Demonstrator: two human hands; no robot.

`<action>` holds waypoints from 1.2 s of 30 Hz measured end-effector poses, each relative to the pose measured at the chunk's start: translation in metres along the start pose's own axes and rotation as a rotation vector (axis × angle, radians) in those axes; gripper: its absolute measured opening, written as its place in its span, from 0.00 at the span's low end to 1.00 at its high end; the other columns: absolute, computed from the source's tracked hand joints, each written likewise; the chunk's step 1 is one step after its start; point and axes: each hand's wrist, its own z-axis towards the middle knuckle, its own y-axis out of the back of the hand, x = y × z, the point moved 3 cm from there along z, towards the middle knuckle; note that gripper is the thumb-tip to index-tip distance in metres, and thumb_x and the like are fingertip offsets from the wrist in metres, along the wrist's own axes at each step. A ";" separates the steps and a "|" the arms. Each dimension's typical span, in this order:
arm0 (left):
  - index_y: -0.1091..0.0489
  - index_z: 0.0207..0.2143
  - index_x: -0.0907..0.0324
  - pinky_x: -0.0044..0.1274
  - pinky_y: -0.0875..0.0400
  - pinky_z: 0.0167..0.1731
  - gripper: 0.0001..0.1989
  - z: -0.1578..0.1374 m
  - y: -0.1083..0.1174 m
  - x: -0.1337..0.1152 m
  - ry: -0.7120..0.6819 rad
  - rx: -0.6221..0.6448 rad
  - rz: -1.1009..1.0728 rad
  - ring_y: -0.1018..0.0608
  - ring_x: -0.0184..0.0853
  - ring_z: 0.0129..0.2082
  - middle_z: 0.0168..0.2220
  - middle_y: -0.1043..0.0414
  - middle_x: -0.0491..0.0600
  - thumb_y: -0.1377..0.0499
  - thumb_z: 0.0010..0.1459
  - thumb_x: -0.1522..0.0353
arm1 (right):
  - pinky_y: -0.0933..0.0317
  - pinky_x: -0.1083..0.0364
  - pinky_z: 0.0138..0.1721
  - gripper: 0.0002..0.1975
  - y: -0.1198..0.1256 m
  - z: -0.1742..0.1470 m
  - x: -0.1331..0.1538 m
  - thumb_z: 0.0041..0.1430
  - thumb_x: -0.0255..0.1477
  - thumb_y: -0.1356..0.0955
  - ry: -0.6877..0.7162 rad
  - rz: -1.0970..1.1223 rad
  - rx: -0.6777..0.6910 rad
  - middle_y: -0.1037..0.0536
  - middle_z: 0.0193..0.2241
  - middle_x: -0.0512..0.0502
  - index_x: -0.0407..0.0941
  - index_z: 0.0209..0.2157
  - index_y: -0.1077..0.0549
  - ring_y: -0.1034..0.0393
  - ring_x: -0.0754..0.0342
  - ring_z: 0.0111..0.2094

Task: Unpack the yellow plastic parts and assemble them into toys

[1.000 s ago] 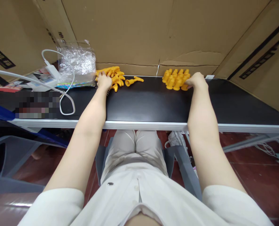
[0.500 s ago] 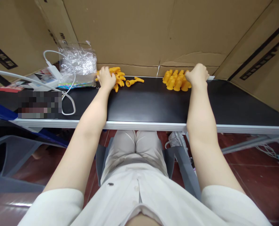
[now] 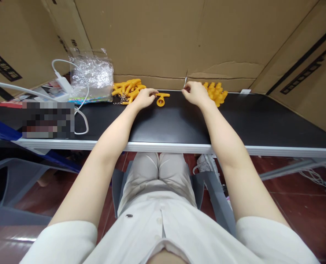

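the left hand point(image 3: 145, 98) pinches a yellow piece point(image 3: 160, 101).

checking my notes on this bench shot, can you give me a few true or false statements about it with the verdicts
1. The tabletop is black. True.
2. The left hand is beside the single yellow piece. True.
3. The single yellow piece lies to the right of both hands. False: it lies between the left hand and the right hand.
4. The clear plastic bag is nearer the right hand than the left. False: it is nearer the left hand.
5. The right hand is next to the yellow cluster on the right. True.
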 end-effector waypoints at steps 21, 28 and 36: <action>0.28 0.62 0.58 0.56 0.53 0.73 0.26 -0.009 0.021 0.043 0.299 -0.268 0.173 0.38 0.62 0.73 0.70 0.36 0.64 0.46 0.63 0.63 | 0.31 0.41 0.54 0.15 -0.031 -0.008 0.041 0.73 0.38 0.36 0.154 -0.026 0.146 0.20 0.53 0.34 0.42 0.47 0.24 0.23 0.36 0.52; 0.29 0.63 0.55 0.48 0.46 0.73 0.28 -0.003 0.017 0.067 0.291 -0.295 0.163 0.37 0.57 0.72 0.71 0.37 0.61 0.49 0.67 0.55 | 0.31 0.39 0.56 0.18 -0.030 -0.006 0.029 0.71 0.35 0.34 0.009 -0.044 0.146 0.19 0.55 0.32 0.41 0.57 0.26 0.24 0.34 0.55; 0.28 0.62 0.57 0.44 0.45 0.73 0.30 -0.006 0.023 0.059 0.279 -0.298 0.112 0.38 0.52 0.74 0.74 0.38 0.56 0.50 0.69 0.49 | 0.31 0.35 0.58 0.19 -0.048 0.001 0.018 0.68 0.37 0.32 0.027 -0.132 0.155 0.20 0.55 0.28 0.40 0.51 0.20 0.25 0.31 0.58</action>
